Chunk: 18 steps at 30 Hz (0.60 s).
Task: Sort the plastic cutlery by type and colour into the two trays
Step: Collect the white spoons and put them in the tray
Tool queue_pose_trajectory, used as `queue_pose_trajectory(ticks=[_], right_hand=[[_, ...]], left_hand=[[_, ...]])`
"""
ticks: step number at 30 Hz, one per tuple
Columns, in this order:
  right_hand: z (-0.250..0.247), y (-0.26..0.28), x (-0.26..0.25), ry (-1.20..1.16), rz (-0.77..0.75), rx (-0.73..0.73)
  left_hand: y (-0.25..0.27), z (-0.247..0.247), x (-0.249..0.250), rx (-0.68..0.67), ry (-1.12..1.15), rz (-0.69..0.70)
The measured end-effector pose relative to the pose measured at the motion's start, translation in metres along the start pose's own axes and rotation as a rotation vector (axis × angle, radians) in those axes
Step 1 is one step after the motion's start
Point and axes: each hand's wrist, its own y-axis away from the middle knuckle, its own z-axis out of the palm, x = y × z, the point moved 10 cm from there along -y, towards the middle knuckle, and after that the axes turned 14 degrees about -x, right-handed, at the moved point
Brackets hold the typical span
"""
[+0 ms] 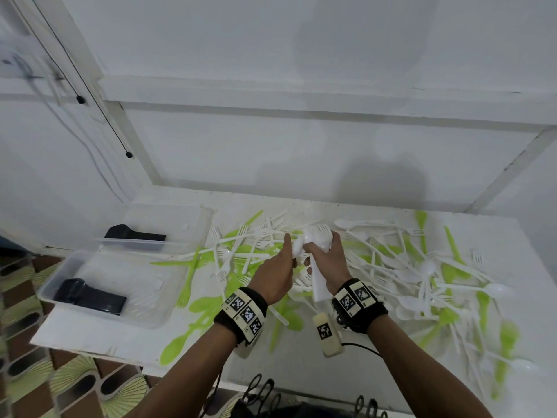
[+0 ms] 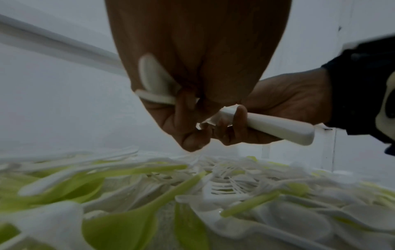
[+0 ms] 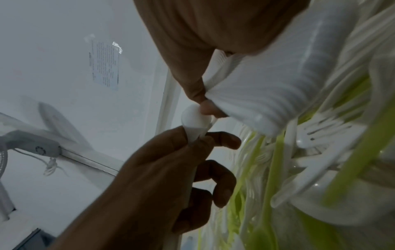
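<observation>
Gathering white spoons over the table's middle: right hand (image 1: pixel 327 254) grips a stack (image 1: pixel 318 251), left hand (image 1: pixel 278 271) pinches one spoon (image 2: pixel 153 79) (adding it, probably). Next: carry them to the trays (image 1: pixel 90 306) at the left edge.

My white surface (image 1: pixel 527 260) carries a spread heap of white and green cutlery (image 1: pixel 391 267). At its left end two clear trays (image 1: pixel 54 294) sit side by side, each holding black cutlery (image 1: pixel 90 297).
</observation>
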Motion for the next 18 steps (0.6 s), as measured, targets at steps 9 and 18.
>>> queue_pose_trajectory(ticks=[9,18], right_hand=[[0.009,0.004,0.018,-0.144,0.052,-0.004],[0.023,0.007,0.025,-0.069,0.007,-0.097]], left_hand=[[-0.001,-0.005,0.0,0.023,0.076,-0.026],[-0.002,0.004,-0.018,0.036,0.048,-0.138]])
